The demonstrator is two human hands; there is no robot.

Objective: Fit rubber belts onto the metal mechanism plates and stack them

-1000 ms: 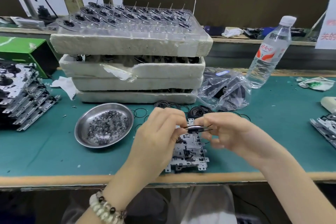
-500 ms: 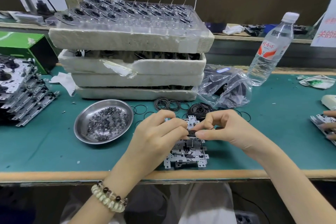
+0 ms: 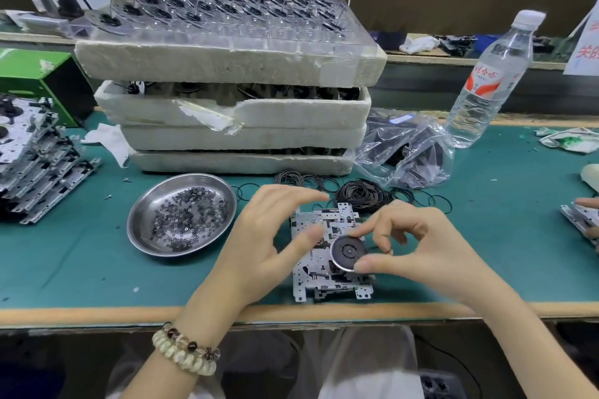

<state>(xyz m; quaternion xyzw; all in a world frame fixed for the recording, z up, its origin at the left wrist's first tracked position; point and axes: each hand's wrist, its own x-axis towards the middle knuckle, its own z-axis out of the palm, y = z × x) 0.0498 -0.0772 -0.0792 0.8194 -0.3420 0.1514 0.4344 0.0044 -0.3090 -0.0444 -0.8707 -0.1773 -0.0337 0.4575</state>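
Note:
A metal mechanism plate [image 3: 319,282] lies flat on the green mat near the table's front edge. A black flywheel disc [image 3: 346,251] with a silver rim sits on it. My right hand [image 3: 418,249] pinches the disc's rim between thumb and forefinger. My left hand [image 3: 269,236] hovers over the plate's left side with fingers spread, thumb near the disc. Loose black rubber belts [image 3: 359,194] lie in a heap just behind the plate. A stack of finished plates [image 3: 35,159] stands at the far left.
A steel dish [image 3: 146,227] of small washers sits left of the plate. Stacked foam trays [image 3: 233,113] of flywheels stand behind. A plastic bag [image 3: 405,152] and water bottle [image 3: 486,81] are at back right. Another person's hand [image 3: 588,204] holds a plate at the right edge.
The disc, held edge-on between both hands before, now lies flat on the plate. My left hand has let go and opened; my right hand keeps hold of the rim.

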